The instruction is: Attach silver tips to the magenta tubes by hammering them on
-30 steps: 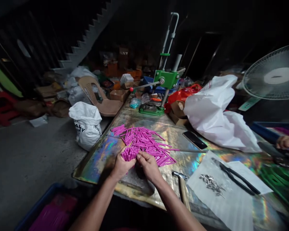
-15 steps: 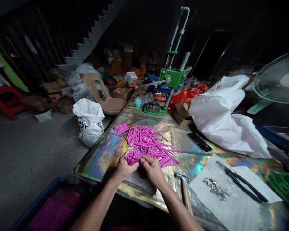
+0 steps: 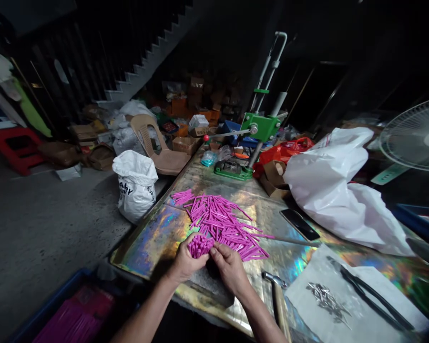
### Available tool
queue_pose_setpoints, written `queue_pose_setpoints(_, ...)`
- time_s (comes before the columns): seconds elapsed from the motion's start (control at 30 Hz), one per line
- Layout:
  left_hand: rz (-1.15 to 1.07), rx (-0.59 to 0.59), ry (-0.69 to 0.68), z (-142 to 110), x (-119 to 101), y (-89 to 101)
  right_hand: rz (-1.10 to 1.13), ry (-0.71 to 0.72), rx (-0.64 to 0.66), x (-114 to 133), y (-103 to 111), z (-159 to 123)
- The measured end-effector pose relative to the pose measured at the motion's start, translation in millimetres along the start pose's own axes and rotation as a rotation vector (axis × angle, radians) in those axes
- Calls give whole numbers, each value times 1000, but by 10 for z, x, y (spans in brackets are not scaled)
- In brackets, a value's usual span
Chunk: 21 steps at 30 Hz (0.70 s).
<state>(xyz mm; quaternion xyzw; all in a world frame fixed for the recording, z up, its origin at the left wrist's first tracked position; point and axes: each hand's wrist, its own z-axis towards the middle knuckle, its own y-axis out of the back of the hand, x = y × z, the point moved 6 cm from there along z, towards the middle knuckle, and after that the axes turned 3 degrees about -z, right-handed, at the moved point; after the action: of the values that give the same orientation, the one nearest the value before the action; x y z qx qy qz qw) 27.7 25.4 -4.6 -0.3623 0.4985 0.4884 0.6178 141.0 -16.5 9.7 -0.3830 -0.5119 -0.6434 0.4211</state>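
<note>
Your left hand is wrapped around a bundle of pink sticks, held upright, and your right hand pinches at its right side. Beyond your grip, a loose pink pile covers the worktop; right of it lies a hammer.

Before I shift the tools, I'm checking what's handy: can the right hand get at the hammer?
Probably yes: the hammer lies just right of the right hand, with nothing seen over it or between them, though those fingertips are busy at the pink bundle.
</note>
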Motion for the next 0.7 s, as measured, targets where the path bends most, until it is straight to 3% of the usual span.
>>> queue_pose_setpoints(0.7, -32, 77, 40, -17, 7, 3, -47, 18, -33, -119, 1, -15)
